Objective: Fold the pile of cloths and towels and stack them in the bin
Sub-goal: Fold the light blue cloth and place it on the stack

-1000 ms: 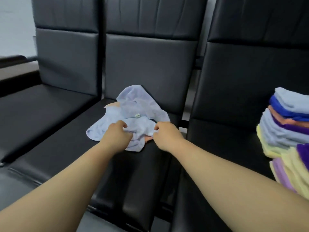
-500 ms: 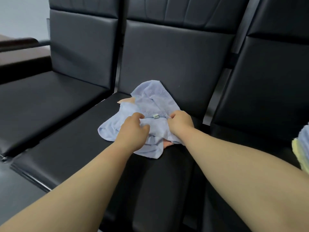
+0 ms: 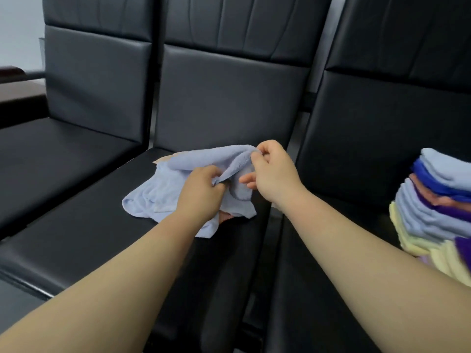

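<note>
A crumpled light blue towel (image 3: 158, 197) lies on the seat of the middle black chair (image 3: 102, 240). My left hand (image 3: 201, 194) pinches a fold near the towel's middle. My right hand (image 3: 272, 171) pinches its upper edge and holds that edge lifted off the seat. A peach cloth (image 3: 165, 159) peeks out from under the blue towel at the back and at the front edge. No bin is in view.
A stack of folded cloths (image 3: 438, 207) in light blue, dark blue, purple, peach and pale yellow sits on the right chair's seat. A third black chair (image 3: 58, 149) stands on the left. A dark wooden surface (image 3: 15, 90) is at the far left.
My right hand has risen and moved to the right, lifting the towel's edge off the seat. My left hand has shifted its pinch toward the towel's middle. The folded stack is back in view.
</note>
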